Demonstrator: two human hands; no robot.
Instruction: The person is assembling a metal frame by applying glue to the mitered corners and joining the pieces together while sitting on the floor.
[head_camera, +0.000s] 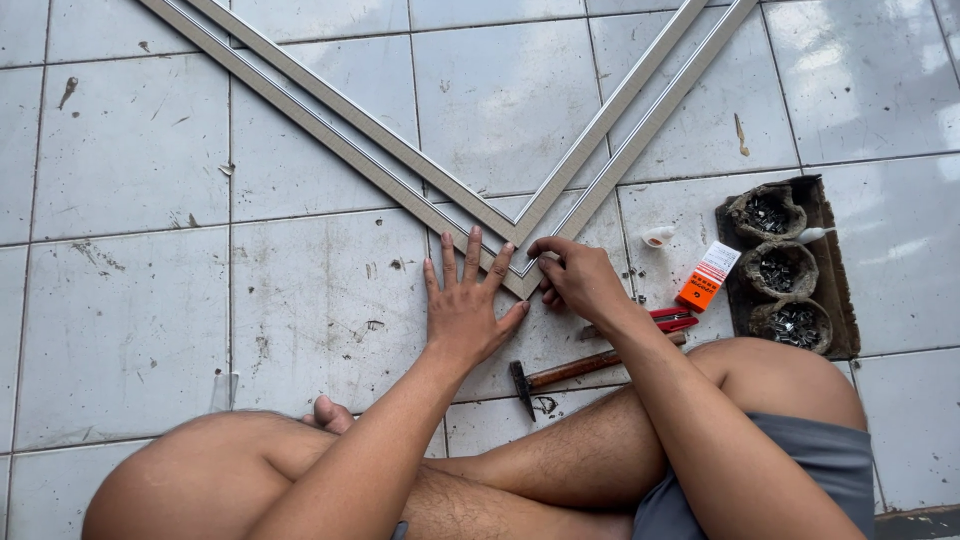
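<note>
Two long pale frame mouldings lie on the tiled floor and meet in a mitred corner just in front of me. My left hand lies flat, fingers spread, pressing the left moulding beside the corner. My right hand is curled at the corner's right side, fingertips pinched on the joint; whether it holds something small is hidden. My crossed bare legs fill the bottom of the view.
A hammer with a wooden handle lies by my right wrist. Red pliers, an orange and white box and a small white cap sit right of it. A dark tray holds three nests of small metal fasteners.
</note>
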